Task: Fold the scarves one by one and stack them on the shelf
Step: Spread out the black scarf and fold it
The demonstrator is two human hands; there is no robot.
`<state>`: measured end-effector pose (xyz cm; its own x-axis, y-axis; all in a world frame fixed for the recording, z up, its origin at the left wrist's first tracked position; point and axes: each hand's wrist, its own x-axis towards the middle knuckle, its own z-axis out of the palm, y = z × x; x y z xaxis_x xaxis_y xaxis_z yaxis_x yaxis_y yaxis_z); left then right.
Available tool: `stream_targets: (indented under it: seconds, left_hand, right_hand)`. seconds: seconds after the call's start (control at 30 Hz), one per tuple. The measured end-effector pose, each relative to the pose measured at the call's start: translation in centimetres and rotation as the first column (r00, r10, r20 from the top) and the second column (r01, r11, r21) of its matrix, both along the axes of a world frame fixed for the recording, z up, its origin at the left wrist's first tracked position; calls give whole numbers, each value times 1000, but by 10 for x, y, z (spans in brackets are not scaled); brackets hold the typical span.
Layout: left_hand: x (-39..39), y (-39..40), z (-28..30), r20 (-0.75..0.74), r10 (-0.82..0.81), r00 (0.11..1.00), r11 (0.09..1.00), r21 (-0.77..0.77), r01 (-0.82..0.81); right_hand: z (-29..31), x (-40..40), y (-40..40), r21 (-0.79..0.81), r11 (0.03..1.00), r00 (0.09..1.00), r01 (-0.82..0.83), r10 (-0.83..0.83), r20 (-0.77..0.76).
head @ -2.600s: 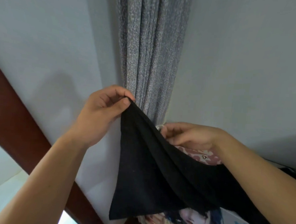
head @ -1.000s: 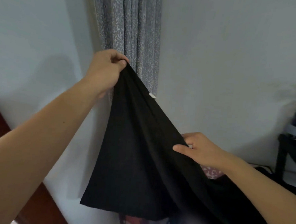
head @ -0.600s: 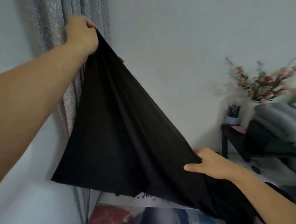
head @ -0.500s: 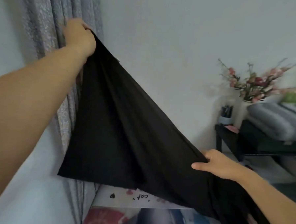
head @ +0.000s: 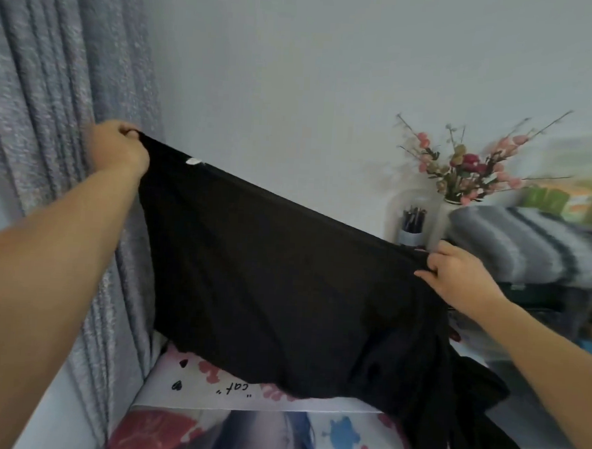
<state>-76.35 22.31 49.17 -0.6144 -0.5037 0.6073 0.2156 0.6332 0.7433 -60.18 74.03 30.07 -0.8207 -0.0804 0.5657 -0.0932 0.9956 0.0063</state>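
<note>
A person stretches a black scarf [head: 278, 271] between both hands before a pale wall [head: 313, 70], the left hand [head: 118, 148] pinching its upper corner against a grey curtain [head: 53, 108] and the right hand [head: 456, 270] clamped on the top edge lower down, so the edge slopes down away from the curtain. Each grip is closed on the cloth. A small white tag [head: 193, 161] shows near the left hand. The scarf hangs in the air, its lower end trailing onto a bed [head: 236, 427] covered in a printed sheet with red, blue and black marks and the word "cat". Beyond the right hand, on the side away from the curtain, stand a vase of pink flowers [head: 462, 164], a cup of pencils [head: 413, 223] and a folded grey striped cloth [head: 526, 246] on dark furniture, blurred.
</note>
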Motion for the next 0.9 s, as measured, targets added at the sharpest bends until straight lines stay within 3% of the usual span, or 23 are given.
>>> stream_targets:
  seconds: [0.03,0.1,0.17,0.23,0.3,0.43,0.47,0.53,0.63,0.73,0.83,0.9]
  left_hand:
    - [1,0,-7,9,3,1000,1000,12,-3]
    - [7,4,-25,45,8,999,1000,21,-9]
    - [14,2,-57,108,22,994,999,25,-25]
    - [22,-9,-106,193,59,979,997,34,-67]
    - [33,-24,-162,308,47,950,993,85,-77]
    - [58,-44,-260,489,-111,865,910,400,-109]
    - [60,-50,-278,512,-128,849,901,418,-117]
    - [64,-56,-296,558,-121,821,926,362,-110]
    - [66,-55,-302,517,-251,819,800,587,-125]
    - [62,-67,-301,538,-131,833,890,434,-141]
    - [71,-57,-290,512,-88,854,914,382,-135]
    - [74,-50,-278,587,-44,808,968,226,-111]
  right_hand:
    - [-5,-4,6,137,990,996,-35,24,87]
    - [-15,-4,9,111,994,975,-1,-24,222]
    - [-31,-2,9,-235,966,981,107,-63,184]
    - [-51,4,6,-588,792,984,167,-98,148]
    - [-79,15,1,-694,689,968,207,-41,248]
    - [-129,36,-3,-585,784,856,206,145,496]
    - [-137,37,-2,-559,804,827,200,167,536]
    - [-150,40,-6,-552,810,784,197,208,585]
    - [-166,44,-18,-496,856,762,147,222,608]
    - [-182,54,-39,-515,842,805,157,192,561]
    - [-192,62,-60,-661,712,912,239,68,403]
    - [-194,66,-69,-601,787,957,138,50,285]
